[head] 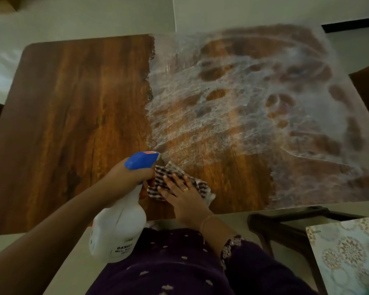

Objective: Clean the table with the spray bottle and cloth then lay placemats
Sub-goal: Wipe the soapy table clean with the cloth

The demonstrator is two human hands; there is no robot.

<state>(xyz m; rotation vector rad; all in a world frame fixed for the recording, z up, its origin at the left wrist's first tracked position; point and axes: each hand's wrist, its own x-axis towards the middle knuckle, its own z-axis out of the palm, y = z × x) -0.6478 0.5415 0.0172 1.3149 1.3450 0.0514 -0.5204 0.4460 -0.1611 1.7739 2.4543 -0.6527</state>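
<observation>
Our left hand (132, 173) grips the spray bottle (119, 226), right hand (185, 196) flat on the checked cloth (160, 173) at the table's (73, 103) near edge; we should wipe its wet film (243, 92) in overlapping strokes.

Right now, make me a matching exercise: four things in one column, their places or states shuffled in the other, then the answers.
1 spray bottle
2 cloth
3 placemat
4 table

A under the flat right hand
B whitish film over its right half
C gripped by the left hand
D off the tabletop, lower right of view

Pairs: 1-C, 2-A, 3-D, 4-B
</observation>
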